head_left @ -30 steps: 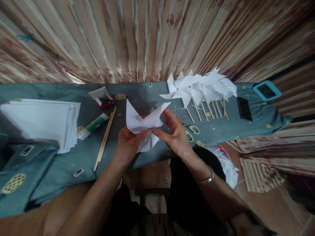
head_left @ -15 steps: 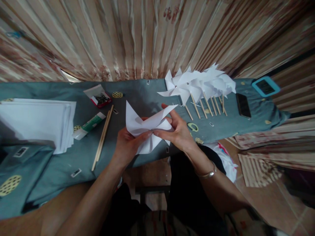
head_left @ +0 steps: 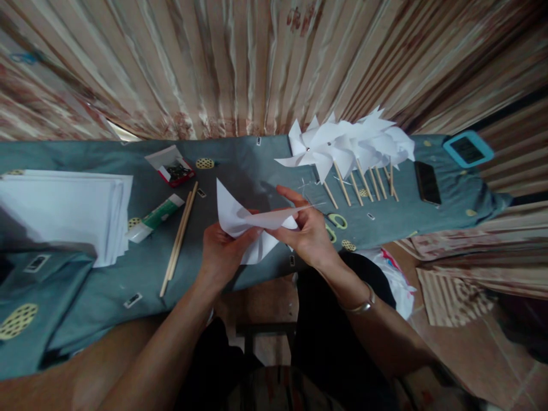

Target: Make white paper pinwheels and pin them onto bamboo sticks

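Note:
Between my two hands is a white paper pinwheel (head_left: 233,214), its blades curled and pointed, held above the near edge of the cloth-covered table. My left hand (head_left: 220,248) grips its left side, thumb pressed near the middle. My right hand (head_left: 310,231) pinches the other side close to the centre, with the index finger stretched out past the paper. One blade stands almost edge-on over the right fingers. The underside of the pinwheel and the fingertips beneath it are hidden. Scissors with green handles (head_left: 338,221) lie just right of my right hand.
Finished pinwheels (head_left: 317,142) on sticks lie in a row at the back right, by a phone (head_left: 427,182) and a blue-framed device (head_left: 468,149). To the left are wooden sticks (head_left: 180,242), a green-white tube (head_left: 156,218), a small red box of metal pieces (head_left: 174,171) and stacked paper (head_left: 51,211).
The right-hand blade has tipped down and is now nearly edge-on. My right index finger has lifted away from the paper, and more of the scissors shows.

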The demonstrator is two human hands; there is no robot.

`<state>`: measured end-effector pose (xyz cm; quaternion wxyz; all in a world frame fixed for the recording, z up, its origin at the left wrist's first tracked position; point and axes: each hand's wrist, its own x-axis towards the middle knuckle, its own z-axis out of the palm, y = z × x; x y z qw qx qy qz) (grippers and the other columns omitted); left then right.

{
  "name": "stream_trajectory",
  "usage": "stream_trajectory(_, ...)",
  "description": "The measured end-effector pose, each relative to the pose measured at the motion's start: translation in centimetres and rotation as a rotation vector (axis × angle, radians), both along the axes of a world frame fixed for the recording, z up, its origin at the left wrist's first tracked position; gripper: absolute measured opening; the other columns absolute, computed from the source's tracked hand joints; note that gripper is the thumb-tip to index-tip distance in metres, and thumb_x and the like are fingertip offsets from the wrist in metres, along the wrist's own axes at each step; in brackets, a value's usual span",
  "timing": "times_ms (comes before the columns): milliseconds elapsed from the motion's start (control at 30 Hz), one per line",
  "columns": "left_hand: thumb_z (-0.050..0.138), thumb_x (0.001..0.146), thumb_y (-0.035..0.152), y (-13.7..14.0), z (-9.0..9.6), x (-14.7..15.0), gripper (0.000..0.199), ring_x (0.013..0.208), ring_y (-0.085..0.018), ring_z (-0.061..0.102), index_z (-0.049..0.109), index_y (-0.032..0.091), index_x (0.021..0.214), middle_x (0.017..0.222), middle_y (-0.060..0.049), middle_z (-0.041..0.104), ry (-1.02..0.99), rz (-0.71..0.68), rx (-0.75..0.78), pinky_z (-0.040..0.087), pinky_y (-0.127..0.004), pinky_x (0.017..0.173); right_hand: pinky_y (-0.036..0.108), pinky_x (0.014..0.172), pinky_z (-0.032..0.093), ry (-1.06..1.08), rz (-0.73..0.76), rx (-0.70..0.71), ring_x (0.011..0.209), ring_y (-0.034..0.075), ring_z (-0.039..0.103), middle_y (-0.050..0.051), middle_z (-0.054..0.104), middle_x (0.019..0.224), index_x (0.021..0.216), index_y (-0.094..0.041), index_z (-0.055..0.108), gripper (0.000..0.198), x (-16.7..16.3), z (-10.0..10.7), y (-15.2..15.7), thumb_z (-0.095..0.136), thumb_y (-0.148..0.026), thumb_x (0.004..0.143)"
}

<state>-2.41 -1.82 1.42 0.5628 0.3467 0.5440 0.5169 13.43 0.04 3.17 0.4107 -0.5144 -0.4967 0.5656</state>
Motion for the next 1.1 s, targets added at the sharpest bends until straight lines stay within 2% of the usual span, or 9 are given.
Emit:
stream_trajectory(133, 0.082, 0.057, 0.03, 0.1, -0.1, 0.05, 0.023, 0.073, -0.024, 0.07, 0.075, 0.015, 0.074, 0.078, -0.007, 0.076, 0.049, 0.034, -0.027, 0.057, -0.034, 0.066, 0.029, 0.06, 0.05, -0.057, -0.013, 0.022, 0.06, 0.015, 0.06, -0.003, 0.07, 0.074, 0.135, -0.019, 0.05, 0.079, -0.12, -0.07, 0.05, 0.082, -0.032, 0.065)
stream_trajectory(300, 0.083, 0.054, 0.034, 0.12, -0.01, 0.03, 0.028, 0.071, -0.023, 0.069, 0.075, 0.014, 0.073, 0.076, -0.007, 0.076, 0.035, 0.049, -0.054, 0.057, -0.034, 0.066, 0.03, 0.061, 0.052, -0.082, -0.013, 0.015, 0.063, 0.016, 0.063, -0.001, 0.073, 0.082, 0.134, -0.02, 0.052, 0.078, -0.23, 0.05, 0.16, 0.082, -0.038, 0.065)
stream_trajectory(467, 0.087, 0.048, 0.034, 0.19, 0.25, 0.03, 0.032, 0.067, -0.021, 0.068, 0.075, 0.014, 0.07, 0.074, -0.006, 0.076, -0.024, 0.061, -0.095, 0.056, -0.032, 0.064, 0.028, 0.057, 0.05, -0.052, -0.009, -0.01, 0.058, 0.015, 0.06, -0.002, 0.071, 0.072, 0.134, -0.016, 0.052, 0.083, -0.31, 0.25, 0.15, 0.085, -0.039, 0.062)
stream_trajectory(533, 0.088, 0.047, 0.034, 0.24, 0.29, 0.04, 0.033, 0.066, -0.02, 0.067, 0.076, 0.014, 0.07, 0.074, -0.006, 0.076, -0.045, 0.061, -0.098, 0.055, -0.031, 0.063, 0.028, 0.058, 0.05, -0.05, -0.007, -0.016, 0.06, 0.015, 0.061, -0.002, 0.072, 0.075, 0.133, -0.017, 0.052, 0.083, -0.33, 0.34, 0.18, 0.086, -0.041, 0.061)
stream_trajectory(800, 0.089, 0.047, 0.034, 0.32, 0.27, -0.08, 0.034, 0.072, -0.022, 0.07, 0.077, 0.015, 0.072, 0.075, -0.005, 0.076, -0.031, 0.034, -0.09, 0.056, -0.032, 0.07, 0.031, 0.061, 0.055, -0.049, 0.012, -0.04, 0.07, 0.019, 0.069, 0.002, 0.075, 0.086, 0.127, -0.02, 0.055, 0.077, -0.22, 0.39, 0.22, 0.085, -0.044, 0.061)
stream_trajectory(1100, 0.088, 0.047, 0.036, 0.42, 0.51, -0.12, 0.032, 0.07, -0.022, 0.069, 0.076, 0.016, 0.069, 0.074, -0.005, 0.077, 0.027, 0.029, -0.084, 0.057, -0.033, 0.067, 0.032, 0.062, 0.056, -0.042, 0.0, -0.045, 0.068, 0.019, 0.069, 0.001, 0.074, 0.083, 0.128, -0.018, 0.055, 0.082, -0.21, 0.11, 0.3, 0.087, -0.046, 0.059)
